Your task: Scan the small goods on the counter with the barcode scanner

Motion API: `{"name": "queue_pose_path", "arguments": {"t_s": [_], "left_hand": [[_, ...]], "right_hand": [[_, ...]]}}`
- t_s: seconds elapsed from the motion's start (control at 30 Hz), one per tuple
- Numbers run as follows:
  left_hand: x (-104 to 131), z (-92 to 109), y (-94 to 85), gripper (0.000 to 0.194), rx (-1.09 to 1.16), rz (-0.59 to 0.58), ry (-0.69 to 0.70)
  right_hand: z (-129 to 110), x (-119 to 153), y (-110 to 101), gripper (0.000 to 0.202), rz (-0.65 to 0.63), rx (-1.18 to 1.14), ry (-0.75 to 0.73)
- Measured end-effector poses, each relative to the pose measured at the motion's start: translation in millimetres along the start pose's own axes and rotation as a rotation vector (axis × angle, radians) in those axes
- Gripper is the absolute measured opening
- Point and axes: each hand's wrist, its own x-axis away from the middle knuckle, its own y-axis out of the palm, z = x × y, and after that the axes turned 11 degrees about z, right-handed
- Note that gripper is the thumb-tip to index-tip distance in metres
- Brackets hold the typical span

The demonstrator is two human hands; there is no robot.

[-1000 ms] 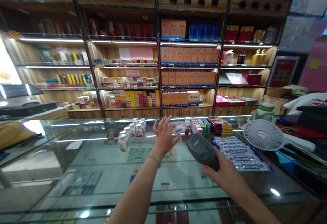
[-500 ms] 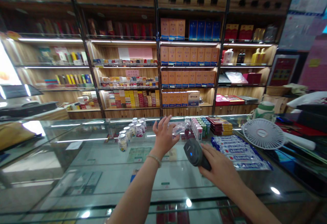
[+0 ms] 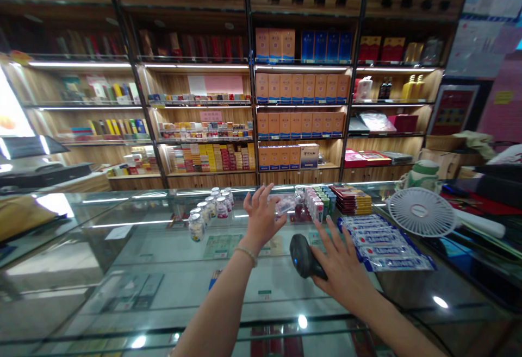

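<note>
My left hand [image 3: 262, 217], with a bracelet at the wrist, reaches over the glass counter with its fingers bent and apart. Just beyond its fingertips lies a clear plastic-looking item [image 3: 286, 204] of a kind I cannot make out; whether they touch is unclear. A dark handheld barcode scanner [image 3: 302, 255] with a small blue light rests at the thumb side of my right hand [image 3: 340, 262]. The fingers of that hand are spread out, off the scanner's grip. White-capped jars [image 3: 196, 226] stand in rows left of my left hand.
Small boxes and tubes [image 3: 316, 205] stand beyond my right hand, beside stacked red and yellow packs [image 3: 353, 199]. Blue-and-white packets [image 3: 385, 243] lie to the right, near a white fan [image 3: 420, 212] and a green-topped jug [image 3: 424, 175]. Stocked shelves [image 3: 302, 107] line the back wall.
My right hand has loosened from the scanner and its fingers have spread forward. The scanner has shifted slightly left and down. My left hand stays nearly still.
</note>
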Motion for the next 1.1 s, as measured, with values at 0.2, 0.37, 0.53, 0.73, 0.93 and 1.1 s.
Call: {"name": "queue_pose_path", "arguments": {"t_s": [0.2,0.37,0.53,0.73,0.93,1.1], "left_hand": [[0.0,0.7,-0.2,0.037,-0.010,-0.002,0.002],[-0.1,1.8,-1.0,0.039,-0.011,-0.015,0.004],[0.0,1.8,-0.2,0.038,-0.015,-0.003,0.012],[-1.0,2.5,0.9,0.037,-0.002,0.006,0.009],[-1.8,3.8,0.7,0.036,-0.004,0.015,0.011],[-0.6,3.8,2.8,0.036,-0.003,0.021,0.007]], "right_hand": [[0.7,3.0,-5.2,0.047,-0.128,-0.061,-0.021],[1.0,3.4,-14.9,0.062,-0.238,-0.093,-0.052],[13.5,-13.9,-16.0,0.058,-0.136,-0.055,-0.049],[44.1,-57.5,2.0,0.049,0.073,0.058,0.097],[56.3,-84.9,32.6,0.054,0.075,0.029,0.122],[56.1,-97.7,47.3,0.047,0.036,-0.067,0.132]]}}
